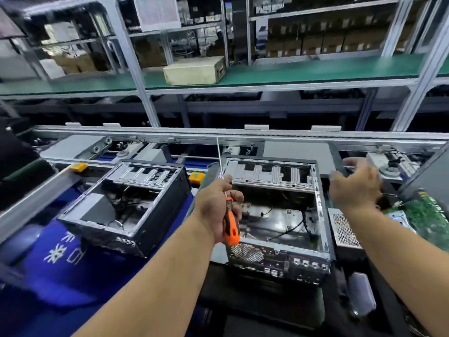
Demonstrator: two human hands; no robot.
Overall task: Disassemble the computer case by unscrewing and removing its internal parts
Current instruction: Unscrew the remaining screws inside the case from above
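Note:
An open computer case [322, 215] lies in front of me, its inside holding loose black cables and a bare metal floor. Over its left edge my left hand [216, 207] grips an orange and black screwdriver [230, 227], whose long thin shaft points up and away. My right hand [354, 188] is past the case's far right corner. Its thumb and fingers close round the edge of a dark grey panel [336, 156] that stands there. The image is blurred around that hand.
A second open case [145, 229] sits to the left on a blue cloth [60, 268] with white characters. A perforated metal power supply [343, 229] and a green circuit board [427, 215] lie at the right. A conveyor rail [218, 135] runs behind, with shelves above.

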